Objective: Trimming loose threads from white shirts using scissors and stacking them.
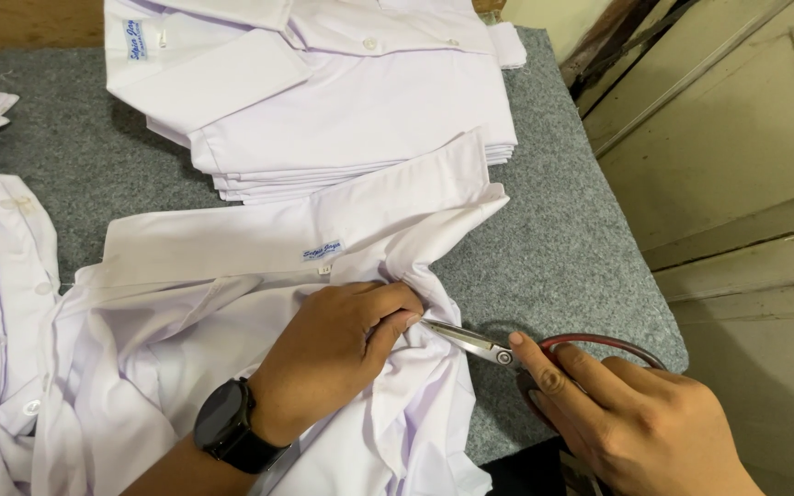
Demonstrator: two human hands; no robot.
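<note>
A white shirt (232,367) is pinched by the left hand (342,340) at centre frame, scissors (498,349) are clasped by the right hand (636,413), trimming under way, and finished shirts (342,101) are stacked at the top.

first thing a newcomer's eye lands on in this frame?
The scissors at centre right: the right hand holds their dark red handles, blades pointing at the white shirt that the left hand, with a black wristwatch, pinches. Behind, a stack of folded white shirts sits on the grey felt table.
</note>
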